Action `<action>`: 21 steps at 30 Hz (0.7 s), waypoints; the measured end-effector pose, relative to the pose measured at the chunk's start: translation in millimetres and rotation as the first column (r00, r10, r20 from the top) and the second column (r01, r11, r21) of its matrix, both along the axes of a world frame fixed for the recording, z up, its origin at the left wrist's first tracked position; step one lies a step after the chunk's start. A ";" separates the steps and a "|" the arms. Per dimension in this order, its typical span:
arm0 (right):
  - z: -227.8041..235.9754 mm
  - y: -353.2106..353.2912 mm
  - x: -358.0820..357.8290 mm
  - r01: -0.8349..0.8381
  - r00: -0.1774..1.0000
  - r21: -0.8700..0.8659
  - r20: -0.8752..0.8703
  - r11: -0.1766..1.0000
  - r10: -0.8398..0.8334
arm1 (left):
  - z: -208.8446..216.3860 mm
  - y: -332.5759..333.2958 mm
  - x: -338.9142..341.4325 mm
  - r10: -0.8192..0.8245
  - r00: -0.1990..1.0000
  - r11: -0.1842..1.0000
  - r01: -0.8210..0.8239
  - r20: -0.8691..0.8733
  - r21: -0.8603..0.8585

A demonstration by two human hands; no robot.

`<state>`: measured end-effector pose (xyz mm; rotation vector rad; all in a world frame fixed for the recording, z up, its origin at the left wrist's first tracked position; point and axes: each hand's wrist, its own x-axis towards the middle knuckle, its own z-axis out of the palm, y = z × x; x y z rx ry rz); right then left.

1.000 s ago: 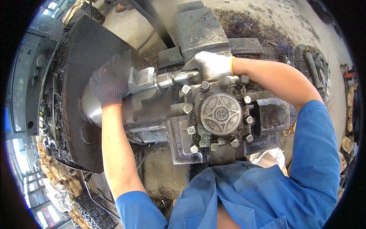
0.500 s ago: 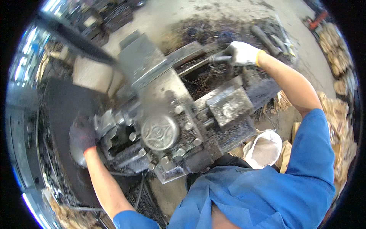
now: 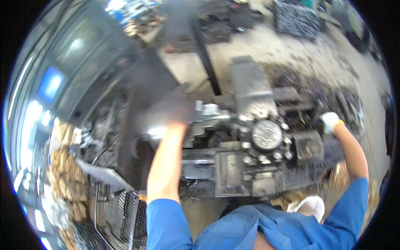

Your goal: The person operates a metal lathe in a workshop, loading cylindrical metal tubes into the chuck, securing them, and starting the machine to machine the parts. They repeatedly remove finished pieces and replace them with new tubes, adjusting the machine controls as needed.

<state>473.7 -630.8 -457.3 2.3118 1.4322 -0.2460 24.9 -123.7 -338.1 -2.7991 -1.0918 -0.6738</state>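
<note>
My left hand (image 3: 180, 107), in a dark glove with an orange cuff, is smeared by motion. It is beside a shiny metal piece (image 3: 156, 132) and just left of the metal tool blocks (image 3: 208, 109) on a lathe-like machine; its fingers cannot be made out. Farther right, my right hand (image 3: 330, 121), in a white glove with a yellow cuff, is closed around a dark handle (image 3: 317, 120) at the machine's right side. Between the hands stands the tool post (image 3: 266, 135), round-topped and ringed by several bolts. A dark metal block (image 3: 308, 146) sits right of it.
A dark upright bar (image 3: 205, 58) rises behind the machine. Dark metal scraps (image 3: 296, 18) fill a container at the back. Near my right side is a white sack (image 3: 310, 206). Stacked brownish bundles (image 3: 68, 179) and a metal rack (image 3: 118, 216) stand at the left.
The view has swung left, so the machine now appears farther right. My left hand has become more blurred, still by the tool blocks. My right hand stays at the handle.
</note>
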 end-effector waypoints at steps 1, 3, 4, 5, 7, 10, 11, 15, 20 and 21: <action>25.8 18.3 -19.0 0.030 0.999 0.179 0.014 0.983 -0.033 | 5.5 -2.0 -11.7 -0.068 0.992 0.984 0.049 0.110 0.171; 90.9 53.8 -72.6 0.133 0.990 0.538 -0.032 0.832 -0.138 | 28.9 6.3 -38.7 -0.180 0.956 0.924 0.084 0.231 0.372; 117.2 80.2 -112.6 0.189 0.980 0.702 -0.095 0.687 -0.173 | 54.9 3.4 -57.1 -0.187 0.947 0.912 0.068 0.261 0.405; 125.0 95.2 -131.4 0.042 0.999 0.833 -0.025 0.551 -0.038 | 79.2 -5.9 -67.1 -0.201 0.935 0.898 0.056 0.294 0.436; 151.0 144.8 -197.8 0.094 0.974 0.900 -0.171 0.426 0.148 | 129.4 6.8 -100.4 -0.099 0.938 0.906 -0.053 0.332 0.420; 123.7 198.4 -252.8 0.077 0.957 0.952 -0.154 0.297 0.245 | 193.5 42.5 -124.4 0.190 0.934 0.904 -0.287 0.302 0.318; 114.3 205.1 -268.0 -0.006 0.972 0.938 -0.075 0.346 0.221 | 207.3 54.7 -128.3 0.306 0.913 0.887 -0.376 0.270 0.269; 115.7 208.3 -283.0 0.084 0.984 0.942 -0.129 0.324 0.121 | 233.4 85.6 -132.2 0.362 0.911 0.860 -0.409 0.199 0.305; 118.3 208.4 -284.2 0.098 0.989 0.915 -0.134 0.391 0.064 | 241.7 105.5 -139.4 0.321 0.938 0.891 -0.346 0.130 0.293; 116.4 213.0 -286.7 0.102 0.987 0.913 -0.142 0.394 0.073 | 239.4 109.5 -143.9 0.346 0.931 0.883 -0.366 0.118 0.295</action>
